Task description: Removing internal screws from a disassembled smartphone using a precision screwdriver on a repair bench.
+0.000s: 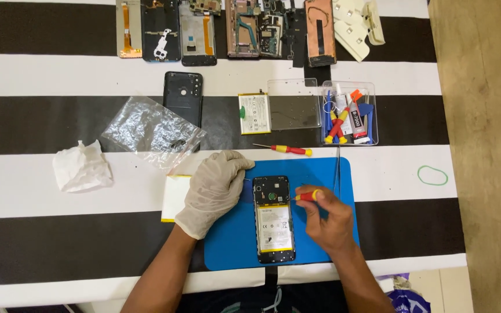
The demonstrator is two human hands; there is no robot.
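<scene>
Gloved left hand [214, 188] lies flat, fingers spread, beside the opened black smartphone [273, 219] on the blue rubber mat [320, 174]. Bare right hand [327, 219] pinches a small red-and-yellow screwdriver [307, 196], tip touching the phone's upper edge.

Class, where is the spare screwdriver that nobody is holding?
In the head view, the spare screwdriver lies just above the blue mat, right of centre, below the loose battery and the tool tray.
</scene>
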